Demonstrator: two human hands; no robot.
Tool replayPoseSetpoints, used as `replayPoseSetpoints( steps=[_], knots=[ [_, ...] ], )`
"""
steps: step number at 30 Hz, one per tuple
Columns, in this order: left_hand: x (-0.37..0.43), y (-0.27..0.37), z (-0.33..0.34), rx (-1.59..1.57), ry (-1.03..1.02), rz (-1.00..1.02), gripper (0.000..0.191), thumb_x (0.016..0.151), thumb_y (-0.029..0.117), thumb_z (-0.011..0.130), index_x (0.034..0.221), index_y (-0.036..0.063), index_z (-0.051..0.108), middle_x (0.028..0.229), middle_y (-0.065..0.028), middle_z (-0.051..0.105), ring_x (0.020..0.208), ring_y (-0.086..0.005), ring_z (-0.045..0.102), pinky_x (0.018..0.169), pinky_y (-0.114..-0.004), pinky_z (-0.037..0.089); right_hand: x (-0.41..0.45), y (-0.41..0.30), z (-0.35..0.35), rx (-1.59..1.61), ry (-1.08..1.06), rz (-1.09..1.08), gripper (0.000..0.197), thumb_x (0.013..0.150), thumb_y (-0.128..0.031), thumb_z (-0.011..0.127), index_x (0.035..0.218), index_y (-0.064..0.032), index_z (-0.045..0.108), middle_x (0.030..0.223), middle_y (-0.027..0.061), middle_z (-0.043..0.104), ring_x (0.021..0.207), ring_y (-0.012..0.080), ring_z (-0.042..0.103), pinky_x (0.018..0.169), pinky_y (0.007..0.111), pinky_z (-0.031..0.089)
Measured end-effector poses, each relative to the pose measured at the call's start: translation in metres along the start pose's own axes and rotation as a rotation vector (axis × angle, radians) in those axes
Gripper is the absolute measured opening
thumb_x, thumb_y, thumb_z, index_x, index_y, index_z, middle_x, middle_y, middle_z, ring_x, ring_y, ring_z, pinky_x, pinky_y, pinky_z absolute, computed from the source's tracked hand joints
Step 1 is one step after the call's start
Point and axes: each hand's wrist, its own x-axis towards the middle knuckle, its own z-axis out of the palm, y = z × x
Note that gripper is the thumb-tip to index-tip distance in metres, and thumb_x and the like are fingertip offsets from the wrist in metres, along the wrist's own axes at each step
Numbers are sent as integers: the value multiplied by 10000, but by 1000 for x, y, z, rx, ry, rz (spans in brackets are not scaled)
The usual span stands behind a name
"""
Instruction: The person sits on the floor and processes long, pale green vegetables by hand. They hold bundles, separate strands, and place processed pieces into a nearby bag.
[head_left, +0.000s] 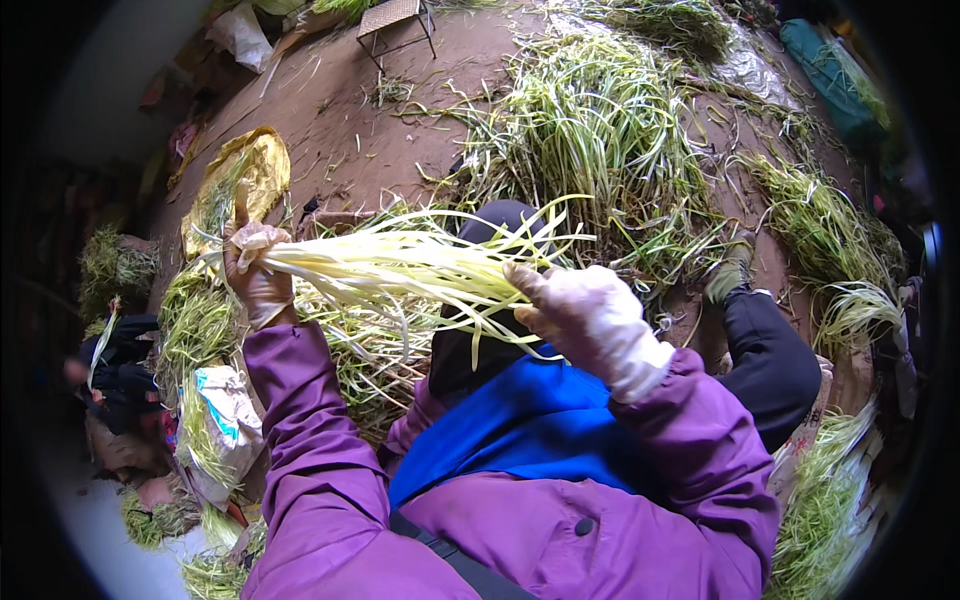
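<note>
A long bunch of pale yellow leafy stalks, which look like blanched chives, lies sideways across my lap in the air. My left hand, in a thin translucent glove, grips its pale end at the left, with one finger pointing up. At the loose leaf tips on the right is my right hand in a white glove. Its fingers are bent beside the leaves; whether they pinch any is hidden. Beneath the bunch are a blue apron and a dark-clad knee.
A large heap of green stalks spreads ahead on the brown floor. More stalks lie below the bunch. A yellow sack is at the left, a small stool farther off, and pale bundles at the right.
</note>
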Motion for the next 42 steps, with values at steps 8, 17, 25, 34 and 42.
replayPoseSetpoints(
  steps=[8, 17, 25, 34, 42],
  knots=[
    [16, -13, 31, -215, -297, -144, 455, 1018, 170, 356, 1423, -36, 343, 608, 53, 448, 507, -58, 470, 878, -369, 403, -55, 47, 10, 27, -174, 333, 90, 811, -185, 655, 855, -107, 662, 747, 152, 636, 745, 346, 643, 644, 416, 507],
    [71, -91, 112, -506, -526, -330, 374, 1028, 200, 389, 1315, -31, 456, 635, 16, 413, 482, -86, 452, 731, -303, 501, -100, 83, -41, -319, -357, 875, 236, 831, -257, 619, 1027, -148, 694, 975, 150, 686, 928, 326, 655, 803, 408, 515],
    [-6, -245, 223, 267, -534, -610, 217, 945, 177, 565, 1054, 3, 634, 750, -42, 613, 569, -112, 577, 523, -259, 500, -100, 13, -150, 592, 533, 485, 357, 967, -282, 571, 1160, 19, 587, 986, 50, 627, 858, 123, 579, 814, 277, 467],
    [-127, -305, 259, 401, -1256, -1054, 302, 939, 185, 582, 1208, 50, 555, 1016, -69, 670, 669, -102, 618, 558, -238, 521, -124, -35, -163, 1080, 133, 502, 686, 825, -386, 726, 1334, -5, 469, 1125, 97, 639, 1000, 151, 591, 878, 293, 467],
    [-152, -313, 262, 333, -1385, -1320, 249, 924, 132, 581, 1143, 34, 649, 1024, -72, 693, 838, -150, 659, 689, -258, 557, -154, -43, -135, 1369, 395, 393, 693, 832, -308, 716, 1351, 8, 382, 1052, 102, 580, 996, 221, 595, 862, 353, 504]
  ],
)
